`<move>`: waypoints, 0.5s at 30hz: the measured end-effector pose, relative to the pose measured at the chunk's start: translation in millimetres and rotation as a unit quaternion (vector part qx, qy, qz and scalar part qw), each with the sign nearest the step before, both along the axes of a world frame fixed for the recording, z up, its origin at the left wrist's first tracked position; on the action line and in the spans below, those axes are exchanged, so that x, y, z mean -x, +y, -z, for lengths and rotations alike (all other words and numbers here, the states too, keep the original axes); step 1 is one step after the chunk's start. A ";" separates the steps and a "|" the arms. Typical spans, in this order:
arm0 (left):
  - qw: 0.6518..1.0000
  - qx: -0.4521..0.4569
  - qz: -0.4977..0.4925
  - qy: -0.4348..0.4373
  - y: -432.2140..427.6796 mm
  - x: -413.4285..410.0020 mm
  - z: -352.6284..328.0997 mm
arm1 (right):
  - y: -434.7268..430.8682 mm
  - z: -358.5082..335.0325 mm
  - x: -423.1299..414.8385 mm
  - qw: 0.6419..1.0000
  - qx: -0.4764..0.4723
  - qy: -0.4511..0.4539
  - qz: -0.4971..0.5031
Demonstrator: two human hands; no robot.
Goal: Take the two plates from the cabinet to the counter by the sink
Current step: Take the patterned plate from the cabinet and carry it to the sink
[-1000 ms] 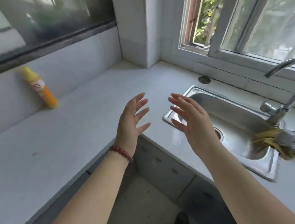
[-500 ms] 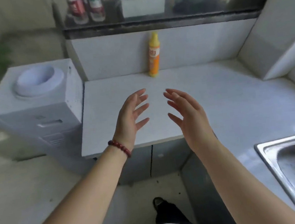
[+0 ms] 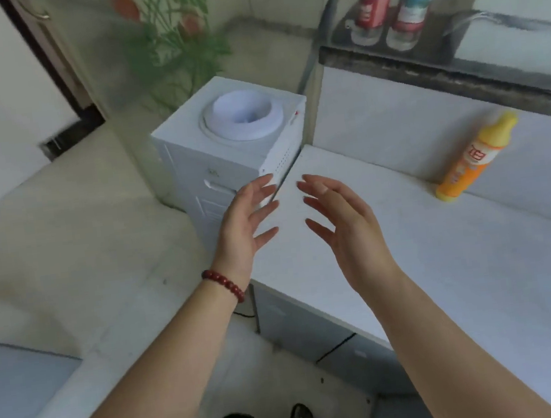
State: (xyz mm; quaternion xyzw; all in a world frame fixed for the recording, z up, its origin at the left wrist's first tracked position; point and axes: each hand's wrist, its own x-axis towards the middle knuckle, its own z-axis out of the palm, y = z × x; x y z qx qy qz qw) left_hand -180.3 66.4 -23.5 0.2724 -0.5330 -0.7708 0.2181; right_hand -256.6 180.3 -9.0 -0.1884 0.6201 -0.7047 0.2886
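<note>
Hovering palm to palm above the white counter (image 3: 444, 258) edge, left hand (image 3: 242, 233) and right hand (image 3: 348, 228) hold nothing, fingers spread, beside the water dispenser (image 3: 227, 159).

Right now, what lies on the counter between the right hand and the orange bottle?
Nothing: in the head view the white counter is bare between the right hand and the orange bottle.

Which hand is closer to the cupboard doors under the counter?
Left, probably. The left hand hovers over the counter's end, above the cupboard doors; the right hand is further in over the counter. Both are empty.
</note>
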 end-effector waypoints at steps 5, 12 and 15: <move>0.995 -0.013 -0.101 -0.009 -49.2 -32.1 2.1 | -62.9 2.7 -8.7 0.995 -0.007 -0.013 -0.098; 0.981 -0.025 -0.193 -0.003 -132.7 -81.0 13.6 | -165.6 5.8 -39.2 0.982 -0.005 -0.033 -0.187; 0.974 -0.022 -0.224 0.000 -180.3 -100.0 17.6 | -220.2 9.4 -55.5 0.976 0.002 -0.037 -0.214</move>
